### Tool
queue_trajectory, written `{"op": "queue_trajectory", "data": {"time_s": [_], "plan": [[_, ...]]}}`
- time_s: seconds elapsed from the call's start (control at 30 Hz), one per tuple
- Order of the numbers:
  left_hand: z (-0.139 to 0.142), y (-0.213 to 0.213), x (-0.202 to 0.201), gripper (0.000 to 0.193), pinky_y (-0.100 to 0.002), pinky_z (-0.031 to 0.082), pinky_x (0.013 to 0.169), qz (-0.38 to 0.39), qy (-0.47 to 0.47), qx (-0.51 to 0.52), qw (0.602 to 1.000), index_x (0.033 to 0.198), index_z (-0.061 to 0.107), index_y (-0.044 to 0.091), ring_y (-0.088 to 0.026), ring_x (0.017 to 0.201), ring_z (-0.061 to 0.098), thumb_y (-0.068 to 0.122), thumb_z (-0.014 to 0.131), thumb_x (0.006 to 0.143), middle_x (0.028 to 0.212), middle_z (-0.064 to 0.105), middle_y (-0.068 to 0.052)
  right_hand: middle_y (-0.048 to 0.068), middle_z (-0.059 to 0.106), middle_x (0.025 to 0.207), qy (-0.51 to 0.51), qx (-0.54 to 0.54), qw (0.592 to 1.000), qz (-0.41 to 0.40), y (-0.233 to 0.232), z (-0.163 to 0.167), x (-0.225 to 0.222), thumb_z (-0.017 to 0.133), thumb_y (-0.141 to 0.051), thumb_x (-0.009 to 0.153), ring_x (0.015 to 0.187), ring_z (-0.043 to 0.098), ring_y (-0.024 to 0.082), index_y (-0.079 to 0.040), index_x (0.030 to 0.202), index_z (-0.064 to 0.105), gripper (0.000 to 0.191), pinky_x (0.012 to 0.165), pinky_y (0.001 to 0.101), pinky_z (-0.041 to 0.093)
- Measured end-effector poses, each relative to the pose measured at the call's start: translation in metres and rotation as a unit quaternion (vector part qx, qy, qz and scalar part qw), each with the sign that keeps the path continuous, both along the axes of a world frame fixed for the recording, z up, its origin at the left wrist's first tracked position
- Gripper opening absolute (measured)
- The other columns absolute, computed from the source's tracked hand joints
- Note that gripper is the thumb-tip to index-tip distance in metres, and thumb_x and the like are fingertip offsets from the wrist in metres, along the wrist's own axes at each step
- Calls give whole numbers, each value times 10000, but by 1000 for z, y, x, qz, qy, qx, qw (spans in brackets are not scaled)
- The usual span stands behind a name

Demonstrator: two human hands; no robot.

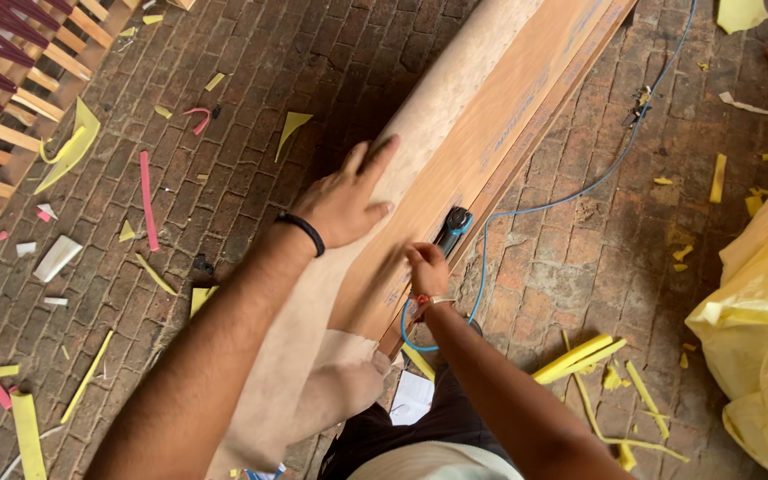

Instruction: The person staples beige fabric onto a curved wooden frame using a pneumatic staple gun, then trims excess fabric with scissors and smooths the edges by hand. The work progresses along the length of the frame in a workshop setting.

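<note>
My left hand (348, 200) lies flat with fingers spread on a long sheet of pale laminate (455, 80) that curls up along the left side of a wooden board (526, 98). My right hand (427, 267) is closed around a black and blue power tool (452, 229) at the board's right edge. A blue cable (580, 191) runs from the tool across the brick floor toward the top right. A black band sits on my left wrist, a red and white band on my right wrist.
Yellow and pink offcut strips (148, 200) litter the brick floor (251, 80). A wooden slatted frame (11, 133) stands at the top left. A yellow plastic bag (762, 329) fills the right edge. My knee is under the laminate's near end.
</note>
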State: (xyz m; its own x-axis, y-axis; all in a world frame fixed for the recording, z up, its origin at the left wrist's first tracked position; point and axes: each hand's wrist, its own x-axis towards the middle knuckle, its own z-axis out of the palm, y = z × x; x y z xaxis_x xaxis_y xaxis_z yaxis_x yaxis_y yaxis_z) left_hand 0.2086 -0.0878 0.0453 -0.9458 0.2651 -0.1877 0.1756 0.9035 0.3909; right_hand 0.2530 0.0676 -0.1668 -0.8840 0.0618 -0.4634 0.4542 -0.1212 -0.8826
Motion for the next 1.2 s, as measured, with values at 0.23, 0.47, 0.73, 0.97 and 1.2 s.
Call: {"op": "queue_trajectory", "data": {"time_s": [0.23, 0.47, 0.73, 0.97, 1.2], "plan": [[-44, -83, 81, 696, -359, 144, 1275, -53, -56, 354, 932, 1636, 83, 42, -266, 1599, 126, 239, 454, 1081, 1736, 121, -198, 63, 638, 817, -130, -315, 940, -7, -71, 88, 97, 568, -560, 951, 775, 614, 238, -104, 968, 639, 461, 756, 441, 510], [-47, -127, 190, 679, -365, 142, 1284, -62, -51, 426, 901, 1644, 104, 29, -288, 1603, 168, 242, 429, 1088, 1729, 169, -211, 104, 736, 905, -115, -139, 967, -181, -125, 119, 114, 494, -442, 977, 825, 686, 268, -94, 1051, 698, 411, 754, 445, 547], [-54, -127, 166, 737, -386, 151, 1294, -105, 7, 354, 929, 1634, 54, -12, -355, 1608, 144, 206, 473, 1069, 1709, 130, -269, 264, 711, 930, 74, 235, 947, -206, -154, 71, 120, 434, -373, 1073, 842, 680, 434, 21, 1023, 656, 455, 760, 494, 519], [-24, -36, 33, 700, -493, 491, 1047, -74, 38, 103, 991, 1575, 246, 202, -478, 1276, 548, 181, 547, 944, 1686, 77, -262, 265, 712, 946, 73, 240, 939, -237, -156, 61, 123, 455, -364, 1055, 864, 677, 428, -5, 1065, 644, 406, 788, 488, 518], [-24, -34, 97, 344, -367, 645, 643, -58, 177, -140, 973, 1233, 661, 209, -332, 785, 757, 198, 695, 890, 1273, 470, -323, 215, 728, 958, 98, 234, 937, -241, -153, 61, 126, 461, -292, 1046, 853, 676, 340, -31, 1087, 651, 326, 767, 435, 520]]}}
